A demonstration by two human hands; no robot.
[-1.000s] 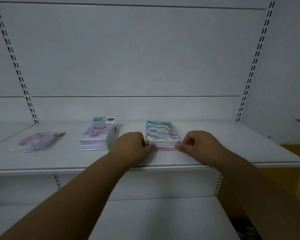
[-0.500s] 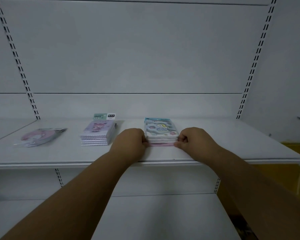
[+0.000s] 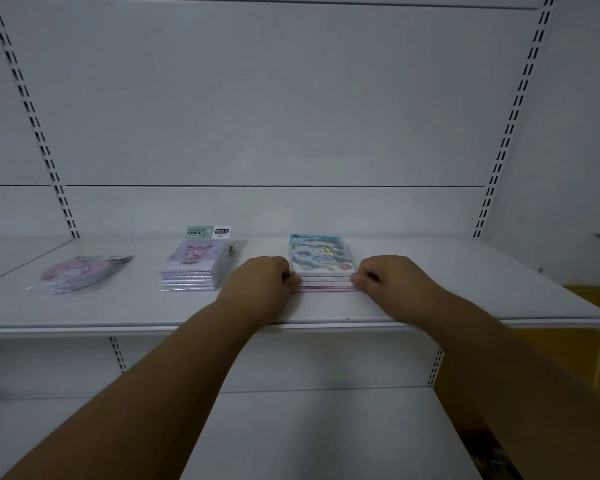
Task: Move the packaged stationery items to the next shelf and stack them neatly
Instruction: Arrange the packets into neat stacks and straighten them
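We see both hands at a stack of packaged notepads (image 3: 322, 268) lying flat on the white shelf (image 3: 465, 299), nearer its right end than its left and set a little back from the front edge. The top pack carries a blue header and a cartoon picture; under it lie several white-edged packs and a pink one at the bottom, their front edges roughly in line.

The left hand (image 3: 262, 282) has its fingers curled in against the left side of the stack, with the thumb tip touching the lower packs at the front left corner. The right hand (image 3: 390, 278) mirrors it, its fingers folded, its thumb tip pinching against the front right corner of the lower packs. We cannot tell whether the fingers reach under the stack. The stack rests on the shelf between the two hands.

Left of the left hand, just beside it, lies a stack of purple spiral notebooks (image 3: 195, 268) with a green and black header card toward the back wall. Well to the left, near the shelf's left end, lies a round pink packaged item (image 3: 78, 273) in clear wrap. A lower shelf (image 3: 326, 441) shows beneath the forearms.
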